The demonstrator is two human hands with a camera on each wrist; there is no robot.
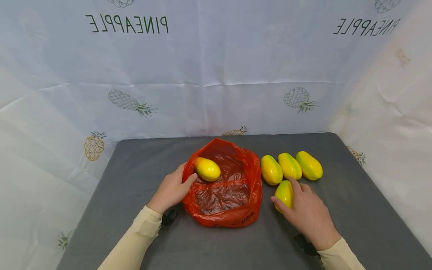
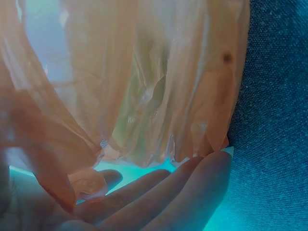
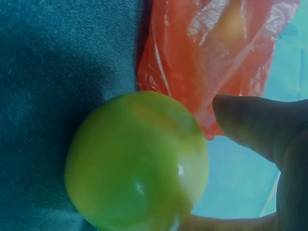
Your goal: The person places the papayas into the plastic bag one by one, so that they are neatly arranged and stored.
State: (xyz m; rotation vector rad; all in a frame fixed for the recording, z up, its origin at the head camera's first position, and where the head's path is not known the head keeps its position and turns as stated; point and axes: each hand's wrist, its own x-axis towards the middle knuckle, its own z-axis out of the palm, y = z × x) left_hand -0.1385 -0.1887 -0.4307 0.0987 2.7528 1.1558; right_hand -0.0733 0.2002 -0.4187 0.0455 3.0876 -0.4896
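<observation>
Right hand (image 1: 308, 215), fingers (image 1: 296, 184) curled round near papaya (image 1: 284, 193), beside red bag (image 1: 224, 187).

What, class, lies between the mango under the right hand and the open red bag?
Nothing visible: bare grey table separates the mango under the right hand from the red bag, whose mouth the left hand holds.

A grey counter (image 1: 354, 210) carries an open red bag (image 1: 236, 204) (one mango (image 1: 207, 169) inside), and four mangoes lie directly on it: three in a row (image 1: 290, 167), one (image 1: 284, 193) nearer.
</observation>
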